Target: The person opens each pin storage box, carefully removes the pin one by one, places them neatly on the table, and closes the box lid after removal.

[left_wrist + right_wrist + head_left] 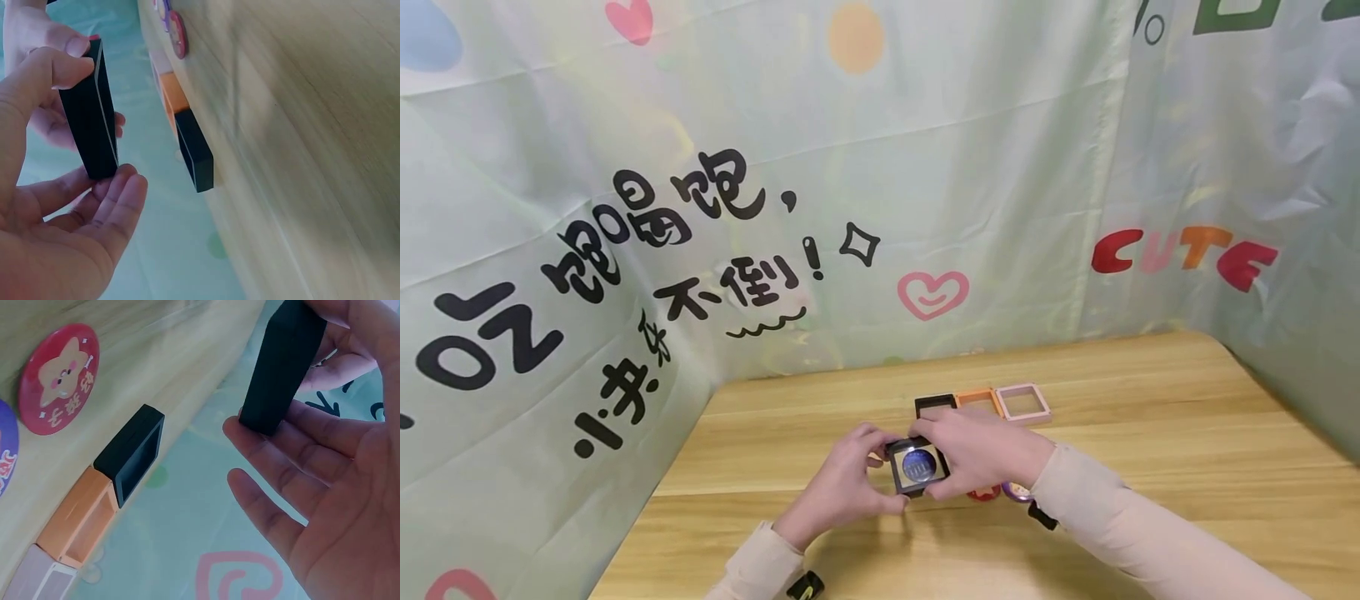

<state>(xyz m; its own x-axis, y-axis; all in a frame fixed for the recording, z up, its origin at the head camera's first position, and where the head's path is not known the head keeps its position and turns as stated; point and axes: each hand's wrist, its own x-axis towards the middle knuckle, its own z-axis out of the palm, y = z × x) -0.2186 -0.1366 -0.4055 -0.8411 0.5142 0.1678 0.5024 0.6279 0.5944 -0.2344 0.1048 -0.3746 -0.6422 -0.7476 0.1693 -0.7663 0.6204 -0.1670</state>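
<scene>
A black square display frame (896, 479), with a round blue badge (919, 467) showing in its middle, is held above the wooden table. My left hand (850, 479) grips its left side, thumb at one edge and fingertips at the opposite edge. From the right side my right hand (988, 450) holds the same frame between thumb and fingers. The left wrist view shows the black frame (90, 119) edge-on, with a thin light line along its side. In the right wrist view, the right fingertips touch the lower end of the frame (281, 369).
Behind the hands, a black frame (934, 401), an orange frame (979, 394) and a pink frame (1024, 403) stand in a row on the table (790, 417). A red badge (59, 378) with a star and a purple badge (7, 447) lie near the right hand. Printed cloth (1000, 167) hangs behind.
</scene>
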